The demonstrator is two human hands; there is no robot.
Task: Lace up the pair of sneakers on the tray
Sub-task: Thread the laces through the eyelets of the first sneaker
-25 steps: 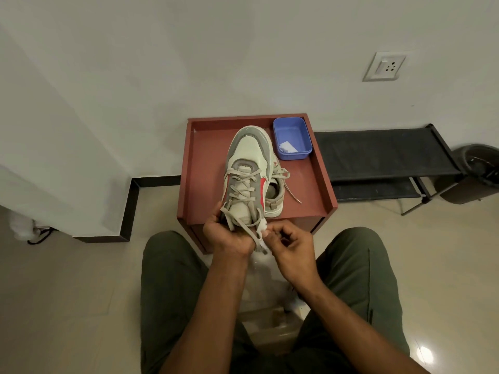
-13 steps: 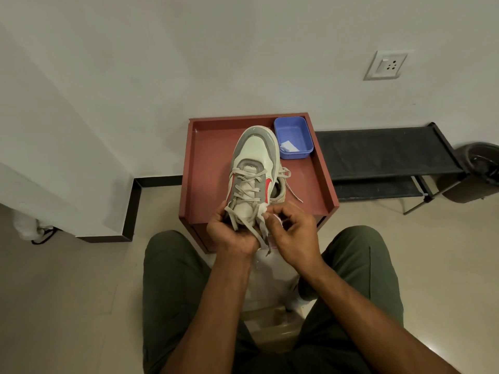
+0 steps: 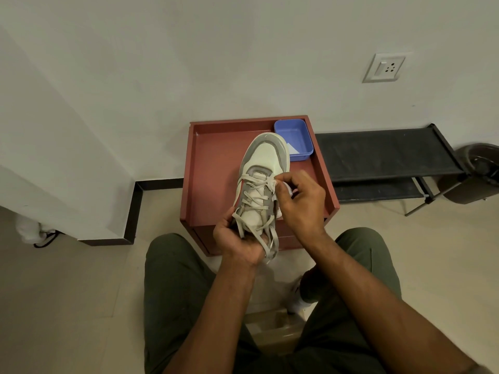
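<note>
Held above the near half of the red-brown tray [image 3: 213, 163]: one cream and grey sneaker [image 3: 263, 168], toe pointing to the tray's far side, heel toward the person. Left hand [image 3: 237, 238] wrapped around the heel end at the tray's near edge, fingers closed on the shoe, loose ends of the beige lace [image 3: 253, 188] trailing down over the wrist side. Right hand [image 3: 299, 201] over the tray's right half, fingertips [image 3: 280, 180] pinched together on a lace crossing near the lowest eyelets, by the right side of the shoe. Lace already threaded in crosses up the front. Beneath the right hand, on the tray, a pale shape, probably the second sneaker of the pair, though mostly hidden by the hand. In the tray's far right corner, a blue plastic box [image 3: 295, 139] with a white slip of paper inside, partly covered by the toe of the held shoe. Right of the tray, against the wall, a black low rack [image 3: 383, 155]; beyond that rack, a dark bin [image 3: 478, 171]. On the wall above the tray and to its right, a white socket plate [image 3: 384, 67]. Below the tray in the view, knees in olive-green trousers [image 3: 172, 279], spread either side.
</note>
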